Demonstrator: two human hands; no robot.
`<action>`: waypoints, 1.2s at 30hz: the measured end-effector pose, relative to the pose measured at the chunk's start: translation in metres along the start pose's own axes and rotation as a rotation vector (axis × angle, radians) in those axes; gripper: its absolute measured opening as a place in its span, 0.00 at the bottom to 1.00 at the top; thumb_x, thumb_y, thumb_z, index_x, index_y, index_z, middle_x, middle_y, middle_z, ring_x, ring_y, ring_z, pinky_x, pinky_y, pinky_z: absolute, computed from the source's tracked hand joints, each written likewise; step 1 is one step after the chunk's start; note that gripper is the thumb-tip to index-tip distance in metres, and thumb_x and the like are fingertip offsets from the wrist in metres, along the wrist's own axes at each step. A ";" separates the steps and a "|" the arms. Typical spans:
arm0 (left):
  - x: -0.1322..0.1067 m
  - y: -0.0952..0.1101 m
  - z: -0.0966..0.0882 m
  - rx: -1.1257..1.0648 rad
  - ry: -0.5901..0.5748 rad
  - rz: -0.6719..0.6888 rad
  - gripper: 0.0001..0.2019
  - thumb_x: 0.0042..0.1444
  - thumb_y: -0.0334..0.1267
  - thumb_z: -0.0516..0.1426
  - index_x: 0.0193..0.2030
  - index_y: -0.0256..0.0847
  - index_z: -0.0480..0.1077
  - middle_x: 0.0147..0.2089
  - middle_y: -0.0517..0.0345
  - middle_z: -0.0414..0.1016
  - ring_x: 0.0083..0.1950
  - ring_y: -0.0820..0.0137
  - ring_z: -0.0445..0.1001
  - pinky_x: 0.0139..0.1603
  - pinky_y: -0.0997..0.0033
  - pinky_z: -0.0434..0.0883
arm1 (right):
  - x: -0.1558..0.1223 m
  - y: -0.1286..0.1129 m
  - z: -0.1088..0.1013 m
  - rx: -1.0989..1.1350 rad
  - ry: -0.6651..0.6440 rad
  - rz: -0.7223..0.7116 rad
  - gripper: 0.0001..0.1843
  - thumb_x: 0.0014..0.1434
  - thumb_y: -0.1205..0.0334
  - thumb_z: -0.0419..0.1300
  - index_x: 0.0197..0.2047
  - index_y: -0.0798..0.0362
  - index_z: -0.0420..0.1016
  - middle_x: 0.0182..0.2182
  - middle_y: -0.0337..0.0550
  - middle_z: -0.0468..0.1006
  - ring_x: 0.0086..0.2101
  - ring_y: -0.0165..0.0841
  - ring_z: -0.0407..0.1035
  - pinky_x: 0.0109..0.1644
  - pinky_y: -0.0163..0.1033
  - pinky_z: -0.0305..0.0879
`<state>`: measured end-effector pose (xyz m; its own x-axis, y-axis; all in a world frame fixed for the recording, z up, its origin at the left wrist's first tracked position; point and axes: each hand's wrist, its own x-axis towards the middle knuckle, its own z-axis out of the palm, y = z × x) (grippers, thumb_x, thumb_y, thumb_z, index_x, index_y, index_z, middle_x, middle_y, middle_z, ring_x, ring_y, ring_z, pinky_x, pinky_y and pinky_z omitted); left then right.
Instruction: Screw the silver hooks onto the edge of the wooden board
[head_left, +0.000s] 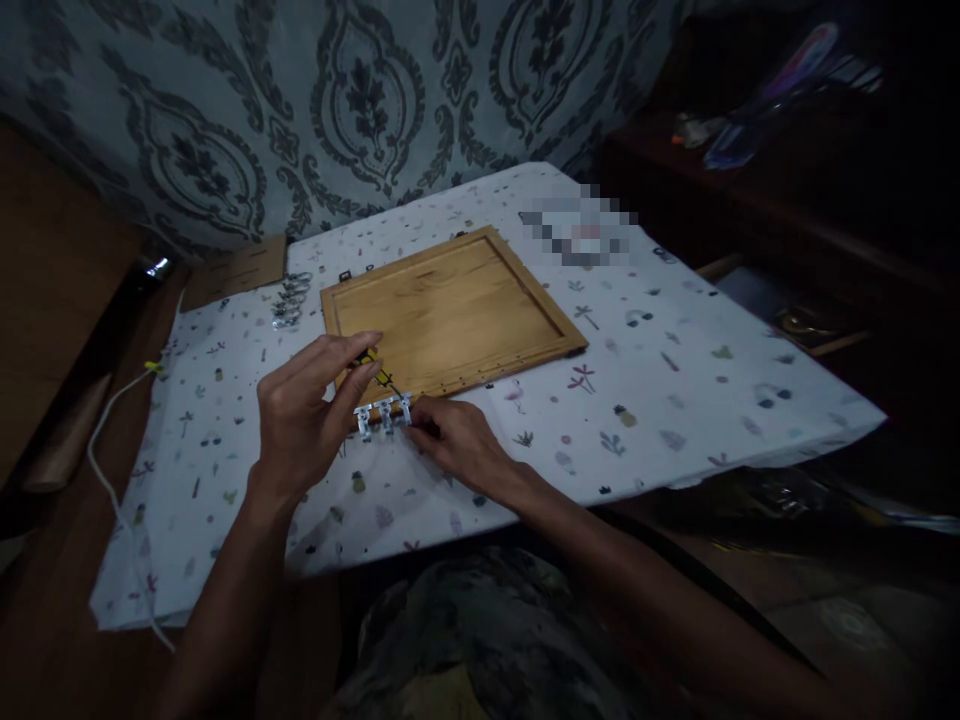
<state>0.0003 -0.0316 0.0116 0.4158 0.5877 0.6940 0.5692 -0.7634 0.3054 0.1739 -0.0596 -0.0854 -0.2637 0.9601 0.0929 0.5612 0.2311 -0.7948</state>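
Centrally, the left hand pinches a yellow-handled screwdriver at the near edge of the wooden frame. The right hand grasps by its fingertips a row of silver clips, which rests on the printed cloth against that edge. Spare clips lie near the frame's left corner.

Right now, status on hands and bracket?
Left hand grips screwdriver, tip near bracket. Right hand holds bracket at frame edge. Loose clips by frame's far corner, apart.

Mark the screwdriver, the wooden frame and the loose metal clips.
screwdriver point(373, 361): head view, yellow-black handle.
wooden frame point(450, 310): head view, centre panel.
loose metal clips point(289, 300): head view, middle of pile.
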 end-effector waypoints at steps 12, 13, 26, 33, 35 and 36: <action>0.004 0.004 -0.006 0.150 -0.056 0.013 0.09 0.68 0.35 0.58 0.51 0.43 0.78 0.45 0.58 0.84 0.46 0.67 0.83 0.49 0.67 0.80 | -0.001 0.000 -0.001 -0.002 -0.003 0.001 0.02 0.63 0.65 0.62 0.37 0.52 0.77 0.30 0.40 0.80 0.30 0.30 0.68 0.36 0.35 0.58; 0.004 0.005 -0.006 0.145 -0.055 0.014 0.09 0.67 0.34 0.58 0.51 0.44 0.78 0.45 0.58 0.84 0.46 0.67 0.83 0.50 0.67 0.79 | -0.001 -0.001 -0.001 -0.008 -0.006 0.008 0.02 0.63 0.65 0.62 0.37 0.52 0.76 0.30 0.40 0.80 0.30 0.30 0.68 0.36 0.35 0.58; 0.002 0.008 -0.007 0.165 -0.060 0.000 0.09 0.67 0.35 0.58 0.51 0.44 0.77 0.45 0.58 0.84 0.46 0.67 0.83 0.51 0.65 0.79 | 0.000 -0.005 -0.002 0.003 -0.026 0.055 0.03 0.62 0.67 0.64 0.35 0.52 0.75 0.29 0.40 0.79 0.30 0.30 0.68 0.36 0.35 0.57; 0.006 0.006 -0.009 0.032 -0.126 -0.051 0.10 0.67 0.37 0.59 0.52 0.46 0.78 0.49 0.58 0.84 0.51 0.65 0.83 0.55 0.63 0.78 | -0.001 -0.003 -0.001 0.005 -0.005 0.030 0.02 0.62 0.66 0.63 0.36 0.52 0.76 0.28 0.38 0.79 0.29 0.30 0.68 0.35 0.34 0.56; 0.006 0.003 -0.009 0.016 -0.148 -0.086 0.10 0.67 0.38 0.58 0.53 0.46 0.77 0.51 0.57 0.84 0.52 0.65 0.82 0.57 0.62 0.78 | -0.001 -0.003 -0.001 0.000 -0.005 0.022 0.02 0.63 0.66 0.63 0.36 0.51 0.76 0.28 0.38 0.79 0.29 0.30 0.68 0.35 0.34 0.56; 0.006 0.002 -0.009 0.016 -0.144 -0.091 0.11 0.68 0.37 0.57 0.53 0.46 0.77 0.52 0.56 0.83 0.53 0.65 0.82 0.57 0.62 0.78 | 0.000 -0.003 -0.002 -0.002 -0.008 0.020 0.03 0.63 0.65 0.62 0.36 0.51 0.76 0.29 0.39 0.79 0.29 0.30 0.69 0.35 0.34 0.56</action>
<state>-0.0020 -0.0324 0.0220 0.4584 0.6877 0.5630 0.6204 -0.7012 0.3515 0.1734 -0.0606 -0.0818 -0.2583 0.9633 0.0722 0.5678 0.2119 -0.7954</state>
